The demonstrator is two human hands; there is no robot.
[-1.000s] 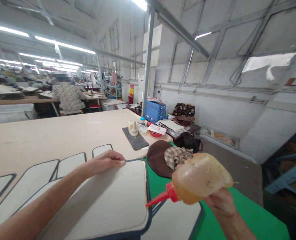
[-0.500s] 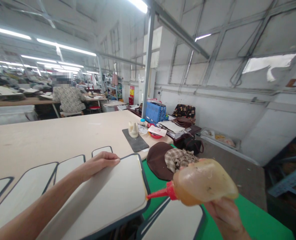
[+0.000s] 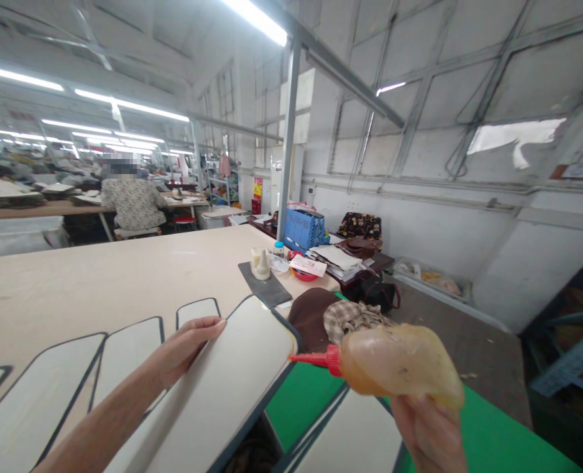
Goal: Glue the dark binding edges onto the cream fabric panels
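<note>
Bottle (image 3: 400, 364), one, gripped by right fingers (image 3: 404, 415); one white panel (image 3: 227, 387) pinched by left fingers (image 3: 211, 327).

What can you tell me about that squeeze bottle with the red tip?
The squeeze bottle is a cloudy, see-through yellowish one, plastic by its look, with dark specks on its side and amber liquid inside. Its red cap narrows to a long nozzle. It lies tipped on its side in the air, held from below by the right hand, above the green surface. The nozzle's tip meets the dark-edged white panel near a corner.
</note>
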